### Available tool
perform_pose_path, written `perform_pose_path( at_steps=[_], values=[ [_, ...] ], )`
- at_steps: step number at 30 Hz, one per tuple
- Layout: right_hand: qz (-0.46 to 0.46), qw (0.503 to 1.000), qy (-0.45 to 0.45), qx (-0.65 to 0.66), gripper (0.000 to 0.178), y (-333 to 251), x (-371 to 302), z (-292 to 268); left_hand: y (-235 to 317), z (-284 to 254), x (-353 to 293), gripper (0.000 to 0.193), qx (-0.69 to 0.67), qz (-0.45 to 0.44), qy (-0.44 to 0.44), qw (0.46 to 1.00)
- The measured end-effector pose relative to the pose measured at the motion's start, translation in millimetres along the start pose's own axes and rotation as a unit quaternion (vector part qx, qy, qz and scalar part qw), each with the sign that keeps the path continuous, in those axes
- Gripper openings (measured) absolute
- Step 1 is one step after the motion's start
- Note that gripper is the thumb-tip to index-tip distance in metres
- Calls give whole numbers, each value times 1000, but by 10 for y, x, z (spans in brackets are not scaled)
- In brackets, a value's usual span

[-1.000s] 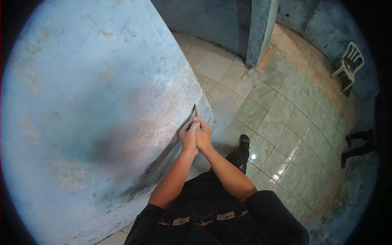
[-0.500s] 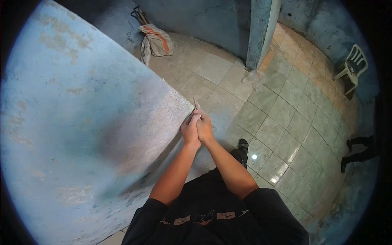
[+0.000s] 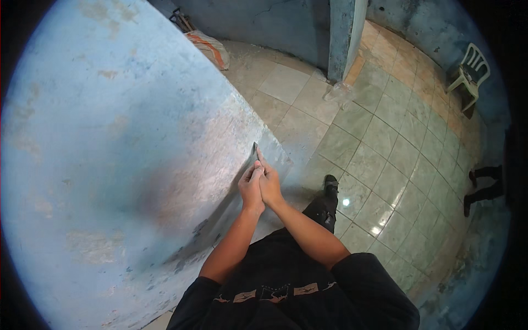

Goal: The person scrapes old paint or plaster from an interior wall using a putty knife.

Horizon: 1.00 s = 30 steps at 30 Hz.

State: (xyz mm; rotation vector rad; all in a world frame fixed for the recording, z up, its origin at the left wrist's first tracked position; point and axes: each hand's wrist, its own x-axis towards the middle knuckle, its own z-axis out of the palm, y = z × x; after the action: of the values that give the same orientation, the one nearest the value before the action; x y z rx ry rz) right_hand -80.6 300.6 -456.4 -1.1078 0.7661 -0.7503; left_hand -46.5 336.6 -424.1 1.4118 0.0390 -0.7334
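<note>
Slim dark-tipped tool point(image 3: 255, 147): fingers of the left hand point(image 3: 250, 186) and right hand point(image 3: 270, 185) are clasping it; tool is sitting near the slanting edge of the blue wall point(image 3: 82, 159), contact unclear; tiled floor point(image 3: 366, 165) is stretching open rightward; tip is pointing forward, slightly left, long axis running likewise.

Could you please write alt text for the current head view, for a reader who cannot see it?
A person's two bare hands, held together, grip a thin dark-tipped object near the edge of a patchy blue wall. A tiled floor spreads to the right, where a pale chair stands.
</note>
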Motion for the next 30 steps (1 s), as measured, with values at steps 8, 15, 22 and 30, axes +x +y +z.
perform_pose_path(
  at_steps=[8, 15, 22, 30],
  values=[
    [-33, 997, 64, -15, 51, -143, 284, 42, 339, 244, 71, 37, 9, -1, -82, 997],
    [51, 996, 34, 57, 54, -449, 239, -125, 296, 423, -17, 44, -5, -37, -55, 998],
    [63, 998, 9, 29, 54, -496, 538, -251, 367, 699, 119, 43, -48, -33, -35, 998],
    [1, 997, 67, 38, 53, -496, 474, -143, 330, 588, 165, 44, -41, -34, -53, 997]
  ],
)
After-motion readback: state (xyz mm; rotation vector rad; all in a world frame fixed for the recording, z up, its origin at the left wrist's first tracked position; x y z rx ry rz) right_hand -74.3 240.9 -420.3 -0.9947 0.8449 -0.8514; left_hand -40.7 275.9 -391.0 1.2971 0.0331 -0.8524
